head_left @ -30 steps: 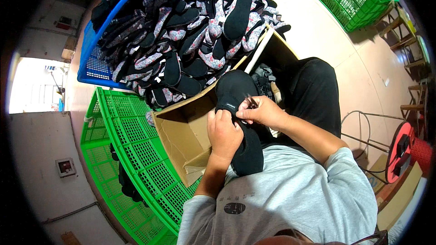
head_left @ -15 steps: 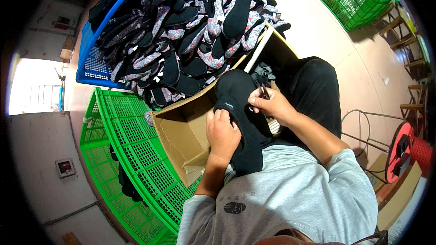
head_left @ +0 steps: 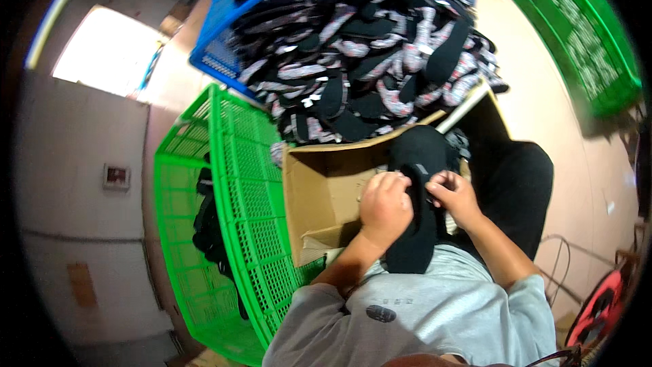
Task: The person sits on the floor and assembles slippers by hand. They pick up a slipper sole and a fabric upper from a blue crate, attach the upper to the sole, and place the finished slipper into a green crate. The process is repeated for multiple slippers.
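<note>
A black slipper [head_left: 411, 248] lies lengthwise over my lap, its rounded toe pointing away from me and a small light label on its upper. My left hand [head_left: 387, 205] is closed on the slipper at the left side of its foot opening. On the opposite side my right hand [head_left: 456, 197] pinches with thumb and forefinger close against the upper, beside the label. Whatever it holds is hidden or blurred. Below the toe stands an open cardboard box [head_left: 302, 197] with a light strip across its right part and dark scraps inside.
Beyond the box, a blue crate [head_left: 210, 51] is heaped with black and floral slippers. Left of me a green crate [head_left: 234, 211] has dark items in it. Another green crate [head_left: 577, 41] is at the far right. A red and black reel [head_left: 598, 309] stands at lower right.
The view has swung left, so everything sits farther right. Both hands stay on the slipper, now closer together. The small dark snips seen in my right hand earlier cannot be made out now.
</note>
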The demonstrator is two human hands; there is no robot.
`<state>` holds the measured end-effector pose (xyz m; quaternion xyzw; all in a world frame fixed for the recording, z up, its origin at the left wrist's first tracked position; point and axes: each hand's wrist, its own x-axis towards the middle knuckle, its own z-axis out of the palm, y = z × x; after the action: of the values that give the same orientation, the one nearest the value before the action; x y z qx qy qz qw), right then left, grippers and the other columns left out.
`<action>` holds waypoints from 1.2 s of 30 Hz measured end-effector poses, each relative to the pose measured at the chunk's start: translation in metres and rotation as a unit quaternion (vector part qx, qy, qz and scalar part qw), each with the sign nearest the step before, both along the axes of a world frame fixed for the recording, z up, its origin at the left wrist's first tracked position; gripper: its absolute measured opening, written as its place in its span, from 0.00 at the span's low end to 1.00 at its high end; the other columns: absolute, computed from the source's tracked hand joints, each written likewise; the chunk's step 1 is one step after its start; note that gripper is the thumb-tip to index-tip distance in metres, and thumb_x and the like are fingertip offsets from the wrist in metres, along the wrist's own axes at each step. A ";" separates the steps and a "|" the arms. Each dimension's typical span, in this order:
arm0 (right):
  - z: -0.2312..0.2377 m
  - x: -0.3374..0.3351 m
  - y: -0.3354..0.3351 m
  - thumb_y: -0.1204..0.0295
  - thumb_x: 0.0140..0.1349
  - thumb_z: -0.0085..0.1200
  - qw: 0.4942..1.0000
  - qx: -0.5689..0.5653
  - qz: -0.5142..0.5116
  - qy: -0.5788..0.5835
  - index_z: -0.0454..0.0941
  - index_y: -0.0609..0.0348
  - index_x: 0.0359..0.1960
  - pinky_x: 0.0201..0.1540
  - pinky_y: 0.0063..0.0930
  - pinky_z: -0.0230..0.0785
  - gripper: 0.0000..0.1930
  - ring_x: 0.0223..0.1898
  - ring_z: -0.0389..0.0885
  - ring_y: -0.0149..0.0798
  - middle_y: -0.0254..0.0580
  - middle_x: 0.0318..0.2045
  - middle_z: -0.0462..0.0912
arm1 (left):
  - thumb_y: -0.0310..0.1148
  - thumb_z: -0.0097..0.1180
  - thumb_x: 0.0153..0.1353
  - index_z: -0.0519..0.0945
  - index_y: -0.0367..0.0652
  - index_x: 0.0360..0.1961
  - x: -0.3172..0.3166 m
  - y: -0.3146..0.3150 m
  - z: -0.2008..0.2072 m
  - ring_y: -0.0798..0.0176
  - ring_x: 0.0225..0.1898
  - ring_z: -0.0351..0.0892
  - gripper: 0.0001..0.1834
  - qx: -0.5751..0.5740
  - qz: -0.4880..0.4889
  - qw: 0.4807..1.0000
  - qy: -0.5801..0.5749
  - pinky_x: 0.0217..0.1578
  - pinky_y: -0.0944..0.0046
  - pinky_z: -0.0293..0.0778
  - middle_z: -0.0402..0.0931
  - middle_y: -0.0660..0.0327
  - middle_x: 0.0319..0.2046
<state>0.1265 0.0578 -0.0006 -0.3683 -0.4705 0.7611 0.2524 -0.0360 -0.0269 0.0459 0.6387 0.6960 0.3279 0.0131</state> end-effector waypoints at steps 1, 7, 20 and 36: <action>0.002 0.002 -0.001 0.70 0.63 0.61 1.000 -0.009 0.002 -0.001 0.76 0.60 0.33 0.28 0.17 0.66 0.08 0.23 0.72 0.23 0.30 0.25 0.76 | 0.21 0.53 0.43 0.79 0.40 0.31 0.004 0.000 0.006 0.47 0.46 0.75 0.10 0.030 0.017 0.999 0.003 0.49 0.51 0.72 0.77 0.54 0.39; 0.002 0.001 -0.005 0.69 0.64 0.60 0.999 -0.007 0.034 0.018 0.76 0.60 0.33 0.27 0.17 0.64 0.08 0.23 0.71 0.22 0.30 0.25 0.76 | 0.25 0.58 0.49 0.81 0.37 0.36 0.003 0.014 0.012 0.46 0.56 0.73 0.11 0.038 -0.092 0.995 -0.032 0.59 0.47 0.66 0.77 0.52 0.45; 0.007 0.007 0.005 0.70 0.65 0.58 1.000 0.014 0.001 0.003 0.76 0.60 0.35 0.27 0.18 0.65 0.07 0.23 0.72 0.23 0.29 0.27 0.76 | 0.30 0.59 0.50 0.80 0.41 0.27 -0.015 0.038 0.007 0.51 0.40 0.76 0.05 -0.001 -0.198 0.978 -0.068 0.42 0.54 0.72 0.76 0.57 0.32; -0.003 0.029 0.015 0.62 0.73 0.47 0.981 0.148 0.124 0.015 0.67 0.60 0.47 0.46 0.27 0.71 0.14 0.38 0.79 0.30 0.37 0.39 0.75 | 0.28 0.57 0.59 0.78 0.42 0.35 -0.020 0.047 0.012 0.50 0.36 0.77 0.04 -0.126 -0.164 0.965 -0.160 0.37 0.57 0.72 0.76 0.57 0.31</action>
<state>0.1558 0.0731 -0.0034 -0.2540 -0.6164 0.7136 0.2151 -0.0561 0.0200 0.0577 0.6764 0.6061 0.3294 0.2582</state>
